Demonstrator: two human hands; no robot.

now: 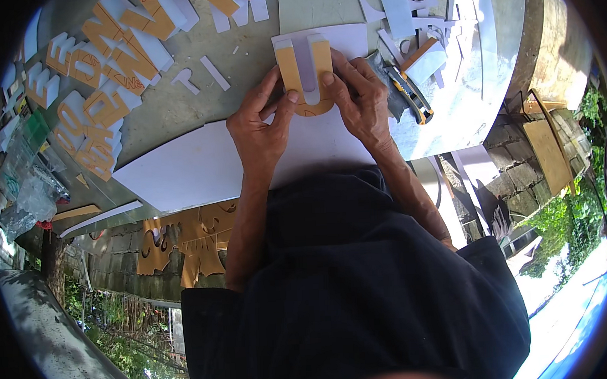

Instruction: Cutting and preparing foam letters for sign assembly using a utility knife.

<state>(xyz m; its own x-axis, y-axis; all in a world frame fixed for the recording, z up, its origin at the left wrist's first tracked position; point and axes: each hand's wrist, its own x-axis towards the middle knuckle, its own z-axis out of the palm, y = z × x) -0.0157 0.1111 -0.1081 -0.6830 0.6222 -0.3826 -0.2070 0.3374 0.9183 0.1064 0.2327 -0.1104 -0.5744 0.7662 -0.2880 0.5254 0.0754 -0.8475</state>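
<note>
A thick U-shaped letter (321, 63), white at the sides with a tan top face, stands between both my hands. My left hand (263, 120) grips its left side, thumb on the curved lower part. On the other side my right hand (362, 102) holds it, thumb resting on the tan face near the curve. The fingers behind the letter are partly hidden. Beneath it lies a white sheet (194, 160) along the table's near edge. Close to my right hand are a yellow and black utility knife (411, 93) and a dark grey piece of material (393, 99).
Many tan and white cut letters (105, 69) crowd the table (243, 50) at the left. Thin white offcuts (215, 73) lie nearby. A tan-topped white block (425, 59) and more scraps sit at the right. Clear plastic bags (36, 191) lie at the far left edge.
</note>
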